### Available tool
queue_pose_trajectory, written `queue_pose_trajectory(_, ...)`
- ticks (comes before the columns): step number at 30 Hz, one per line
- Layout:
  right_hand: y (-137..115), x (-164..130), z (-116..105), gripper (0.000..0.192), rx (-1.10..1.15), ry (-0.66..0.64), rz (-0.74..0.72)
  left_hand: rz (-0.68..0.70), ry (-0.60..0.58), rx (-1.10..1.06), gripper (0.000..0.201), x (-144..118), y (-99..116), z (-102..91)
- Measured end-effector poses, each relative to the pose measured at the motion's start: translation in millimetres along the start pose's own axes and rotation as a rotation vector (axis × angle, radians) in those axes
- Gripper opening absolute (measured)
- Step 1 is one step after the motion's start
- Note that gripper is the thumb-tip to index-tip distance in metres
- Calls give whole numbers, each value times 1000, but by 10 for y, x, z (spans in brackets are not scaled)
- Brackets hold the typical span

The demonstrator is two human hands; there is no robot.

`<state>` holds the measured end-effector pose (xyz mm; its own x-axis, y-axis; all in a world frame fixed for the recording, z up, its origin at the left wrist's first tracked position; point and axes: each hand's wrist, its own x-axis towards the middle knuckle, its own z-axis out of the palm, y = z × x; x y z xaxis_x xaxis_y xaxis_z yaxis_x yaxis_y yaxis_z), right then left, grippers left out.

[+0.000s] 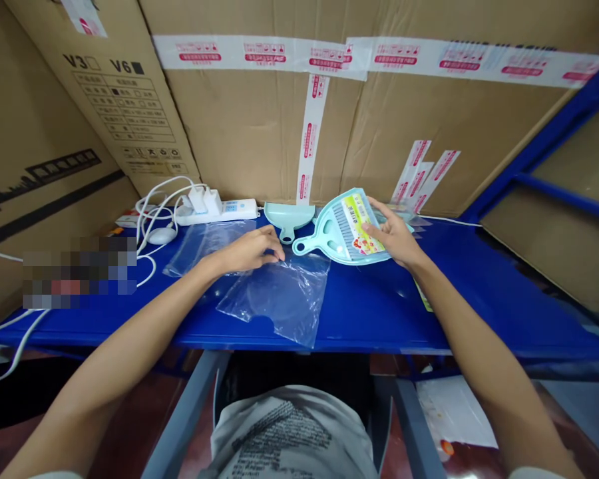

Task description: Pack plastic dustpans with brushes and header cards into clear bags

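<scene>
My right hand [395, 233] grips a mint-green dustpan [331, 241] by its wide end, thumb on top. A small brush with grey bristles [343, 229] and a printed yellow-green card [362, 226] lie in that pan, whose ring handle points left. My left hand [254, 250] is closed, its fingertips pinching the top edge of a clear plastic bag [284, 296] that lies flat on the blue table [379, 313]. Behind the left hand rests a second mint-green dustpan [289, 216]. Another clear bag [199, 246] is partly covered by the left hand and forearm.
A white power strip [229, 211] with plugs and tangled white cables [147, 206] occupies the back left. Large cardboard boxes [259, 133] wall off the back and left. A blue metal frame [534, 140] rises at the right. At the left a patch is blurred out.
</scene>
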<state>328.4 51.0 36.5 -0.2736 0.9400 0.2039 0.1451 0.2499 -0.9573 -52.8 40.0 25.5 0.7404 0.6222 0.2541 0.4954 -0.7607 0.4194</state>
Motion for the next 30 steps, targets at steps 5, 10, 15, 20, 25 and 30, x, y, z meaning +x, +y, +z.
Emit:
queue_pose_trajectory(5, -111, -90, 41, 102, -28, -183, 82, 127, 85, -123, 9, 31, 263, -14)
queue_pose_trajectory(10, -216, -183, 251, 102, 63, -294, 184, 174, 141, -212, 8, 38, 405, 30)
queue_pose_trajectory(15, -205, -209, 376, 99, 83, -436, 344, 206, 173, -264, 7, 48, 487, 101)
queue_pose_trajectory(20, -192, -261, 442, 100, 79, -545, 362, 189, 192, -234, 8, 63, 553, 184)
queue_pose_trajectory(25, -250, -303, 446, 92, 76, -581, 273, 205, 205, -215, 11, 76, 591, 277)
queue_pose_trajectory(30, -235, -323, 538, 58, -4, -608, 270, 205, 246, -170, 13, 86, 640, 303)
